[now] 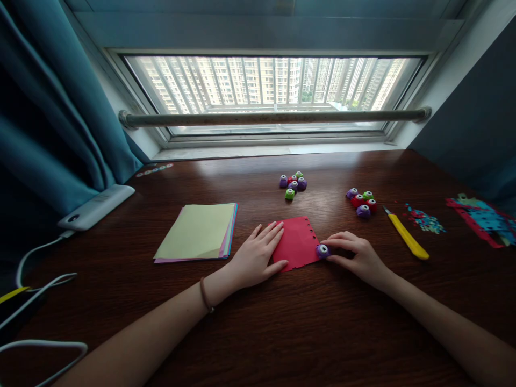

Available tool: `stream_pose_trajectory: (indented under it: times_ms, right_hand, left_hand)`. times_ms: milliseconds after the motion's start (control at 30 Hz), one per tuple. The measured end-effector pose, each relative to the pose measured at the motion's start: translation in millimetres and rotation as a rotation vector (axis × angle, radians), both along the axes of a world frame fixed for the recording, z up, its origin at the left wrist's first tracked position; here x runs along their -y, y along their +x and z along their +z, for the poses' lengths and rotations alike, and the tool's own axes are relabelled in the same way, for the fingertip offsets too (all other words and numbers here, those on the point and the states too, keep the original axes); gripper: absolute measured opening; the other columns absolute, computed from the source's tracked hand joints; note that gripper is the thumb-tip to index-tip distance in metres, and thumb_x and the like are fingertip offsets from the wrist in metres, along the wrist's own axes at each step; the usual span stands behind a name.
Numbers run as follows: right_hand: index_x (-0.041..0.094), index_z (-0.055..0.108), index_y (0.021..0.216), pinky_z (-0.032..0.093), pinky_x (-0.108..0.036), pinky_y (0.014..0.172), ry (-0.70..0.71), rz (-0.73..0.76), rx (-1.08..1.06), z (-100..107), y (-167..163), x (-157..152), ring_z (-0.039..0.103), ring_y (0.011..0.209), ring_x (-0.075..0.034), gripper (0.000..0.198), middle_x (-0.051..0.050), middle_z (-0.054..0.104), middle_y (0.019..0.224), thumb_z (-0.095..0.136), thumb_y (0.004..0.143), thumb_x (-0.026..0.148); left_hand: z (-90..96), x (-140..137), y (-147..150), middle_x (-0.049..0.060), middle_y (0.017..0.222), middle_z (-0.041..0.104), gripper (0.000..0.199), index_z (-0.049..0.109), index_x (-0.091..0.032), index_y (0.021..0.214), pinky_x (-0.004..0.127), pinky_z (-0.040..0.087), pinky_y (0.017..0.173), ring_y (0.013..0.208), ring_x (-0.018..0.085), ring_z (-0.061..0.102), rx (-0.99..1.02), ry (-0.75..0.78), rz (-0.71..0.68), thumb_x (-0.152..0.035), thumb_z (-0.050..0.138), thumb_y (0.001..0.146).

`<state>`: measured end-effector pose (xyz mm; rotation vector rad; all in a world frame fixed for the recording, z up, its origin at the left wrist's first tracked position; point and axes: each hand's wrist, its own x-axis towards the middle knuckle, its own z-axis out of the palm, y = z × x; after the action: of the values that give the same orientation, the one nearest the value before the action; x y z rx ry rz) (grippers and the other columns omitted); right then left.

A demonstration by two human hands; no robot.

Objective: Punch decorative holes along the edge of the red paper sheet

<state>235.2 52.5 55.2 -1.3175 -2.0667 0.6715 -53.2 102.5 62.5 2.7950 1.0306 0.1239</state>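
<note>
Dark wood desk (322,333) under a window: punching red paper.
Left hand (258,257) lies flat, open, pinning the red sheet (297,241) so it cannot slide; right hand (357,257) pinches a purple punch (322,250) at its holed right edge.

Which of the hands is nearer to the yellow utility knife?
Right. The right hand lies just left of the yellow utility knife, on a purple punch; the left hand presses the red paper farther away.

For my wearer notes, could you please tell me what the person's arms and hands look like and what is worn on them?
Both forearms are bare, with no sleeves in view. The left hand has a thin brown band around its wrist. The right hand shows no glove, ring or watch.
</note>
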Motion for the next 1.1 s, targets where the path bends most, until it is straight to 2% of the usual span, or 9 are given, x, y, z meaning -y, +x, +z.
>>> stream_pose_trajectory:
  times_ms: [800, 1100]
  right_hand:
    - [0.031, 0.059, 0.108, 0.043, -0.029, 0.083, 0.014, 0.006, 0.016, 2.8, -2.2, 0.5, 0.051, 0.094, -0.014, 0.031, 0.001, 0.057, 0.102, 0.065, 0.078, 0.03]
    - [0.027, 0.062, 0.103, 0.044, -0.03, 0.081, 0.038, -0.015, -0.014, 1.2, -5.4, 0.9, 0.052, 0.091, -0.014, 0.026, 0.0, 0.058, 0.098, 0.065, 0.077, 0.028]
  left_hand:
    - [0.9, -0.6, 1.6, 0.003, 0.148, 0.008, 0.068, 0.008, -0.02, 0.141, 0.046, 0.012, 0.112, 0.137, 0.021, 0.007, -0.02, 0.0, 0.016, -0.057, 0.028, 0.087]
    - [-0.4, -1.0, 2.3, 0.003, 0.148, 0.009, 0.069, 0.006, -0.021, 0.14, 0.046, 0.011, 0.111, 0.137, 0.022, 0.009, -0.019, 0.009, 0.018, -0.057, 0.03, 0.087]
